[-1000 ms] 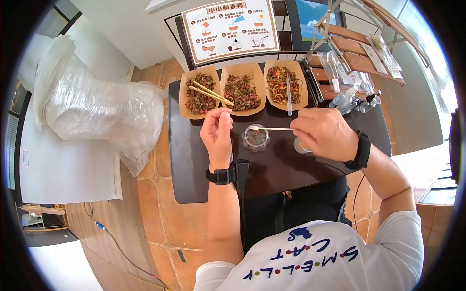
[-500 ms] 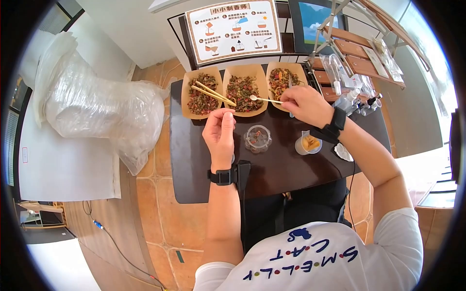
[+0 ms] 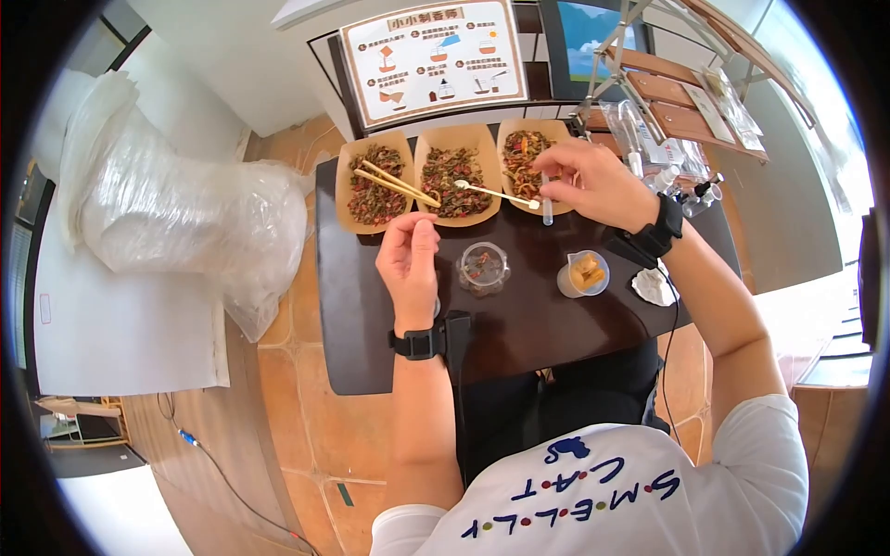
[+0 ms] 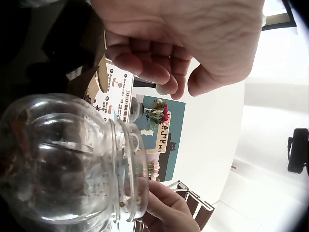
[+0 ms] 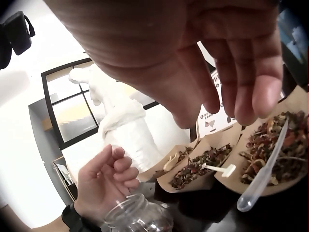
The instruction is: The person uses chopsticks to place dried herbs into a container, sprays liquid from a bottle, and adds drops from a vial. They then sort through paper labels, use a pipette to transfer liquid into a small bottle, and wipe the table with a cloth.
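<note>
My right hand point(image 3: 603, 190) hovers palm down over the right-hand tray of dried petals, fingers apart and holding nothing. Just below its fingers in the right wrist view are a clear pipette point(image 5: 260, 186), lying in that tray, and a small white spoon point(image 5: 219, 169). The spoon point(image 3: 499, 193) spans from the middle tray point(image 3: 466, 220) to the right one. Beside the round glass jar point(image 3: 483, 269), my left hand point(image 3: 408, 269) is raised with loosely bent fingers and nothing in them. A few petal bits lie in the jar.
Chopsticks point(image 3: 394, 183) rest across the left tray point(image 3: 371, 227). A cup with yellowish pieces point(image 3: 584, 275) and a crumpled white item point(image 3: 654, 287) stand right of the jar. Small bottles point(image 3: 705, 196) are at the right edge, an instruction sheet point(image 3: 436, 60) behind.
From above the jar, my right hand has moved up to the trays and let go of the spoon, which now lies across them. My left hand has stayed about the same.
</note>
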